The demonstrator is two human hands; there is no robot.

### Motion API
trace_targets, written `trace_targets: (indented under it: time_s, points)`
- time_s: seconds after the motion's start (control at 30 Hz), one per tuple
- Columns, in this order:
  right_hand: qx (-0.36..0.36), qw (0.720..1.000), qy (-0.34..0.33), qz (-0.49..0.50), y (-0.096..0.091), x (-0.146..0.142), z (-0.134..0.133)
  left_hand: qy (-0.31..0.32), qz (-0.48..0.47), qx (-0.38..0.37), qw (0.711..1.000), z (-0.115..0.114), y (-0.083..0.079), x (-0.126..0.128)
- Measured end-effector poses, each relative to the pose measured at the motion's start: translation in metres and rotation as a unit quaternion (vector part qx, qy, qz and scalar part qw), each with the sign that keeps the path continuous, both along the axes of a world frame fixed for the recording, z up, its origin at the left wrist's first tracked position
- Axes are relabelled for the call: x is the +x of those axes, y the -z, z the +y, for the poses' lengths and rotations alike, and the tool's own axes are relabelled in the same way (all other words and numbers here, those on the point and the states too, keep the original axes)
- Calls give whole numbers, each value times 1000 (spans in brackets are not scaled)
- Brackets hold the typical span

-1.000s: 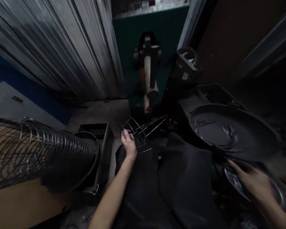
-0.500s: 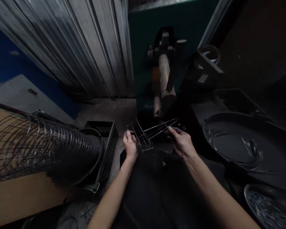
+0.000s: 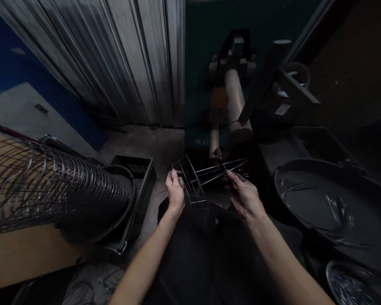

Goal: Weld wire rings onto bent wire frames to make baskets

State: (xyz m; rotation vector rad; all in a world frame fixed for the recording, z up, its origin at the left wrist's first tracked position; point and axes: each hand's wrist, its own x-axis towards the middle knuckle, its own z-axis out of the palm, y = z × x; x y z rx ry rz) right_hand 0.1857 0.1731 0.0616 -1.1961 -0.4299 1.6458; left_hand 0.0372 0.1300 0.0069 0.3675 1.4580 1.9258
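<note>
Between my hands hangs a thin wire frame (image 3: pixel 197 174), made of a rectangular part and long wires that run to a point on the right. My left hand (image 3: pixel 175 191) is closed on the left side of its rectangular part. Thumb and fingers of my right hand (image 3: pixel 244 191) pinch the wires near the pointed end. Just beyond the frame stands a green machine (image 3: pixel 198 101) with a thick metal cylinder (image 3: pixel 236 97) and a thinner rod (image 3: pixel 214 140) below it. The fingertips of both hands are partly hidden in shadow.
At left, a long stack of wire rings (image 3: pixel 92 186) leans out of a round black tub beside a dark plastic crate (image 3: pixel 150 178). On the right are a wide black basin (image 3: pixel 311 199) with loose wires and a bowl (image 3: pixel 330 271) of small metal pieces. Corrugated metal (image 3: pixel 139 63) stands behind.
The view has shifted, so the machine sits farther right. Both hands keep their hold on the wire frame, which has turned slightly.
</note>
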Motion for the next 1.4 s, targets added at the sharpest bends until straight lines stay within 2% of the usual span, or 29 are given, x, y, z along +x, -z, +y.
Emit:
trace_targets:
  time_s: [0.33, 0.63, 0.77, 0.97, 1.1, 1.17, 1.23, 1.27, 1.4]
  points:
    - [-7, 1000, 26, 7, -8, -8, 8, 3, 5, -14, 1000, 9, -7, -4]
    - [-28, 1000, 8, -3, -22, -13, 12, 43, -44, -23, 998, 12, -27, -8]
    - [-23, 1000, 3, 14, -19, -3, 5, 50, -71, -2, 996, 12, -28, -6]
    - [-22, 999, 15, -30, -12, 14, -2, 27, -81, 5, 996, 22, -26, -13]
    - [4, 999, 12, -52, -7, 17, -3, 21, -68, -4, 997, 26, -30, -17]
    - [49, 995, -12, -84, -5, 16, -11, 20, -61, -9, 998, 27, -33, -17]
    - [131, 978, -64, -149, -8, 14, -25, 18, -50, -10, 999, 28, -34, -17]
    - [183, 960, -94, -192, -12, 12, -33, 17, -40, -10, 999, 28, -33, -17]
    - [363, 844, -179, -351, -37, -1, -51, -11, 25, 13, 1000, 10, -19, -12]
